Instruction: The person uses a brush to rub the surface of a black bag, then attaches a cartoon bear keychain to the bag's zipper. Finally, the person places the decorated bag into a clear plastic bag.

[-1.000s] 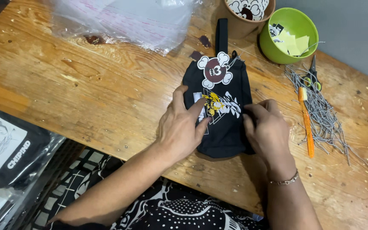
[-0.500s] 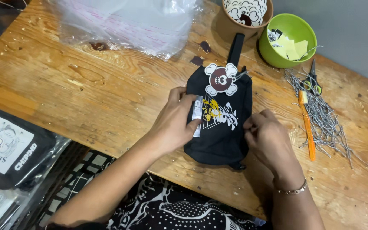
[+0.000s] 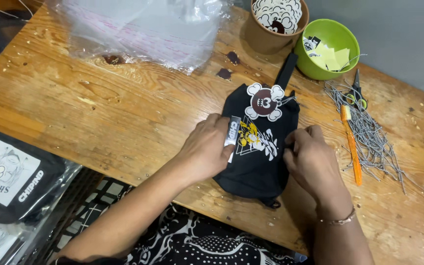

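While both hands press its sides, the black pouch (image 3: 258,162) lies flat
Left hand (image 3: 207,152) and right hand (image 3: 310,159) pinch its edges; soft, light fabric, probably best gripped there

pouch (image 3: 258,162): matt black cloth | table (image 3: 99,103): worn wood | bags (image 3: 143,29): glossy clear plastic

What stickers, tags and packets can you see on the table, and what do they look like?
Hang tag: on top of the black pouch, flower-like, white with a brown round middle.
Small label: on the pouch's left edge under the left hand, narrow, black and white.
Stack of tags: in the brown cup, white and brown.
Clear bags: top left, see-through plastic.
Packed pouches: left edge, black with white labels.
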